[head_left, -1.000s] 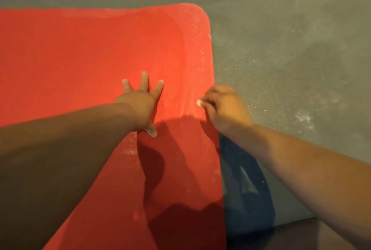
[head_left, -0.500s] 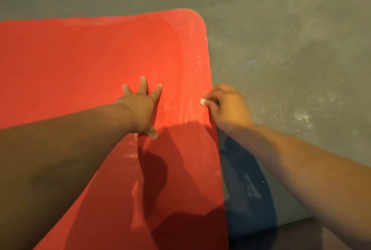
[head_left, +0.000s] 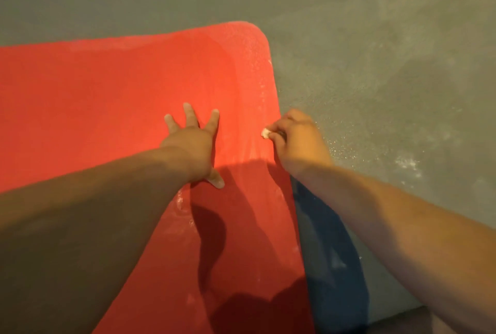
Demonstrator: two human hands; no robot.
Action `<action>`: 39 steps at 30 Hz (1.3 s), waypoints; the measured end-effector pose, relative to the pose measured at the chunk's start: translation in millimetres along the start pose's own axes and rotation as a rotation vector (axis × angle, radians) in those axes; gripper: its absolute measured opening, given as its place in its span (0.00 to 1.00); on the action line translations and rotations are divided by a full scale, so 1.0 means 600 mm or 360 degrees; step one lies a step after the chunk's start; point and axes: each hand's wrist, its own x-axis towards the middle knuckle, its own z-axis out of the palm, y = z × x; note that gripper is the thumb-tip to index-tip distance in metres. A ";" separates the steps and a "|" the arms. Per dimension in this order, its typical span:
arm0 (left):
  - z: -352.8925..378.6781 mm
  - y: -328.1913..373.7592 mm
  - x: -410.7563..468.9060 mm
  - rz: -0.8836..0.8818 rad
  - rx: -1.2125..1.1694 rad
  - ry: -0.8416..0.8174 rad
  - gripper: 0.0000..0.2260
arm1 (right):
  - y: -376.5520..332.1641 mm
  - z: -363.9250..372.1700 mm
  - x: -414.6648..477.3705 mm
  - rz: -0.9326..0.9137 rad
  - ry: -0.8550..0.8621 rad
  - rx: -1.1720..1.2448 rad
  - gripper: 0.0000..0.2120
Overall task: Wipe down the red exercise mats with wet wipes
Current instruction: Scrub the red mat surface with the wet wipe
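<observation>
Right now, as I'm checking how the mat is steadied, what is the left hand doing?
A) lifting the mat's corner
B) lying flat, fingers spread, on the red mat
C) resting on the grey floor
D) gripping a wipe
B: the left hand lies with fingers spread on the red mat, holding nothing; the right hand holds the white wipe at the mat's right edge.

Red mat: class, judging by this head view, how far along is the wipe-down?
Done: the red mat looks evenly red across its middle. In hand: the left hand presses flat while the right hand pinches a white wipe at the right edge. Left: the pale speckled band toward the far corner.
</observation>
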 end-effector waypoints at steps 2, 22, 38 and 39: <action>-0.002 0.001 0.004 -0.0004 -0.0004 -0.0029 0.67 | -0.002 0.001 0.033 0.0063 0.0044 0.0022 0.06; -0.022 -0.011 0.015 -0.0005 -0.0077 -0.0109 0.61 | -0.020 0.001 0.255 0.0114 0.0031 -0.0071 0.06; -0.062 0.000 0.020 -0.0108 -0.0046 -0.0162 0.56 | -0.011 -0.014 0.282 0.0137 -0.0009 0.0002 0.07; -0.063 0.000 0.020 -0.0107 -0.0070 -0.0174 0.56 | -0.011 -0.015 0.284 0.0170 0.0005 0.0004 0.07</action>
